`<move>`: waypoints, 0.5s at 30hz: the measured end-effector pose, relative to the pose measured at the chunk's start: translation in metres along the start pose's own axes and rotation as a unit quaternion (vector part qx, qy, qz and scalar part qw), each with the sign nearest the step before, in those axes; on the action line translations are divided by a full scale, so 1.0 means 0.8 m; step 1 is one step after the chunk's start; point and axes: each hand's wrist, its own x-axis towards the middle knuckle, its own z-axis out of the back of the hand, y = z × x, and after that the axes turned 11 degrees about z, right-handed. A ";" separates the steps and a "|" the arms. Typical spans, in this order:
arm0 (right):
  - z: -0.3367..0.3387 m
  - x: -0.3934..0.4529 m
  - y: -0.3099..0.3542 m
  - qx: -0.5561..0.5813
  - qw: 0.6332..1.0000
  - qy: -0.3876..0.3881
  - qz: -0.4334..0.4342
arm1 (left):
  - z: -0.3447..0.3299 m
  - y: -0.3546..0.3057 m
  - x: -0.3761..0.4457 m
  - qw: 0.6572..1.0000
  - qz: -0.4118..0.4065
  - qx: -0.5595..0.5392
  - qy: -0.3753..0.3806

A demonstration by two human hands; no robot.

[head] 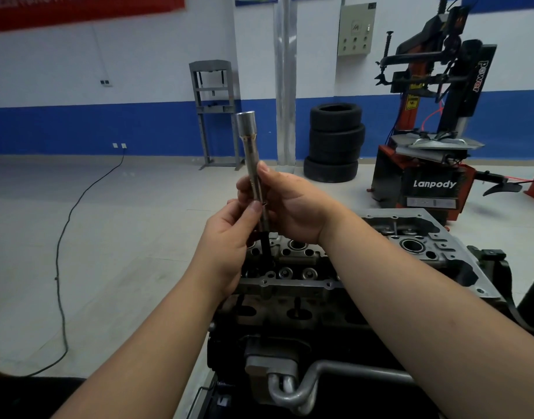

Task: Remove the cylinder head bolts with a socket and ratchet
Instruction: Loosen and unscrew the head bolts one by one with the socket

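The person holds a long silver socket extension (251,158) almost upright in front of the chest, its wide cup end pointing toward twelve o'clock and leaning slightly to eleven. The right hand (285,204) wraps its fingers around the middle of the shaft, clamped on it from the three o'clock side. The left hand (229,237) pinches the lower part from the eight o'clock side, thumb pressed against the metal just where a dark bolt shank (265,246) hangs out of the tool's bottom end toward six o'clock.

The long axis of tool and bolt runs twelve to six, straight above the cylinder head (305,267), which lies below and a little toward four o'clock of the hands. The bolt tip hangs just over the head's near-left valve area; whether it touches cannot be told.

The left hand is nearer the bolt, so it looks best placed to pull the shank downward out of the socket while the right steadies the shaft. No ratchet handle is visible. The risk is the oily bolt slipping and dropping into an open port of the head.
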 end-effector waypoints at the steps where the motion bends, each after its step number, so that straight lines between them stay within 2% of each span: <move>1: 0.000 0.000 0.000 0.004 1.000 0.003 0.003 | -0.001 0.001 0.001 1.000 -0.005 0.004 -0.008; 6: 0.002 0.001 -0.002 0.012 1.000 0.013 0.015 | -0.005 0.002 0.001 0.999 -0.021 0.033 -0.018; 10: 0.002 0.001 -0.001 0.017 1.000 0.004 -0.003 | -0.002 -0.004 -0.004 1.000 0.004 -0.011 0.024; 15: -0.001 -0.001 0.001 0.033 0.999 0.006 0.002 | -0.004 0.000 -0.002 0.999 -0.024 0.011 -0.026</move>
